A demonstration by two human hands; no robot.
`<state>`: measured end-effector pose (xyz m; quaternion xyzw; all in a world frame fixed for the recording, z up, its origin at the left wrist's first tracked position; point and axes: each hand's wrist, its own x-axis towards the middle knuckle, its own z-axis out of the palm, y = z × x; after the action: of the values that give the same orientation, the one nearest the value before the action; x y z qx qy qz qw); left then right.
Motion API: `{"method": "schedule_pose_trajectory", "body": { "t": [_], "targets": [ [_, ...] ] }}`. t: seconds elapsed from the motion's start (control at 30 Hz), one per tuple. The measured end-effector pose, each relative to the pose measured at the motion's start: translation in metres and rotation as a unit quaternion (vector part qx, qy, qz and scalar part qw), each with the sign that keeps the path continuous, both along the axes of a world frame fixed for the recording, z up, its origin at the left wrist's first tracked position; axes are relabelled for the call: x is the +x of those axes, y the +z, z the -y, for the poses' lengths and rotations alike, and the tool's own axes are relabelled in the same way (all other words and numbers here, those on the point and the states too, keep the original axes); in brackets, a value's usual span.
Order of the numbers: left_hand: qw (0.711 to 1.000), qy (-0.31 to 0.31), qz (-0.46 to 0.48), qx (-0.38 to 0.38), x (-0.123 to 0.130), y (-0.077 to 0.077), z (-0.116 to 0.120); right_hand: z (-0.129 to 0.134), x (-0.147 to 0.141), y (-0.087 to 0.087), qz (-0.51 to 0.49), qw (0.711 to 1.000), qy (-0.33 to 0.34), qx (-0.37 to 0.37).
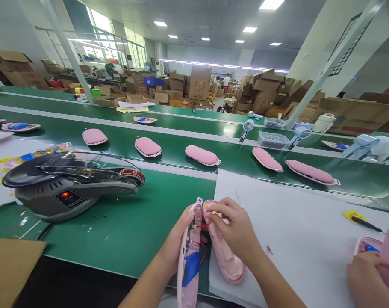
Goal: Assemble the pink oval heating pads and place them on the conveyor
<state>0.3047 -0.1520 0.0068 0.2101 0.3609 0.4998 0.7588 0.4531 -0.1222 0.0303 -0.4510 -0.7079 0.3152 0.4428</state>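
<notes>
My left hand (178,233) grips a pink shell half (181,267) that stands on edge. Inside it sit a circuit board (191,233) and a blue battery pack (191,268). The other pink shell half (229,267) lies hollow side up on the white sheet, close beside the first. Over its upper end, the thumb and forefinger of my right hand (231,222) are pinched together. A red wire (202,225) runs from the board to these fingertips. A small white bit shows between them; its kind is unclear.
Left stands a grey machine (75,188) with a lit red switch. Several pink cases (202,155) rest along the green bench. On the white sheet (297,222) are a red scrap (269,250) and a black-handled tool (366,223). Another person's hand (367,276) holds a pink case at right.
</notes>
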Motion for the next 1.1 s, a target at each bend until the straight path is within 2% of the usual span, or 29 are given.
{"method": "schedule_pose_trajectory", "body": {
  "t": [0.17,0.3,0.4,0.6,0.8,0.97,1.1],
  "targets": [
    [0.999,0.0,-0.016,-0.044,0.001,0.001,-0.003,-0.019,0.015,0.001,-0.039,0.994,0.092,-0.052],
    [0.999,0.012,-0.018,-0.046,0.003,0.003,-0.007,-0.033,0.019,-0.002,-0.078,0.974,0.155,-0.143],
    [0.999,0.013,-0.012,-0.042,0.005,0.003,-0.009,-0.04,0.019,-0.005,-0.088,0.958,0.167,-0.214],
    [0.999,0.003,0.018,-0.037,0.003,0.001,-0.007,-0.037,0.02,-0.004,-0.082,0.938,0.172,-0.29],
    [0.999,0.009,0.046,-0.018,0.006,0.0,-0.008,-0.03,0.021,-0.004,-0.088,0.893,0.271,-0.349],
    [0.997,0.017,0.079,-0.001,0.01,0.003,-0.009,-0.027,0.018,-0.003,-0.093,0.885,0.269,-0.369],
    [0.996,0.027,0.09,0.006,0.01,0.002,-0.009,-0.02,0.013,0.005,-0.072,0.9,0.231,-0.364]
  ]
}}
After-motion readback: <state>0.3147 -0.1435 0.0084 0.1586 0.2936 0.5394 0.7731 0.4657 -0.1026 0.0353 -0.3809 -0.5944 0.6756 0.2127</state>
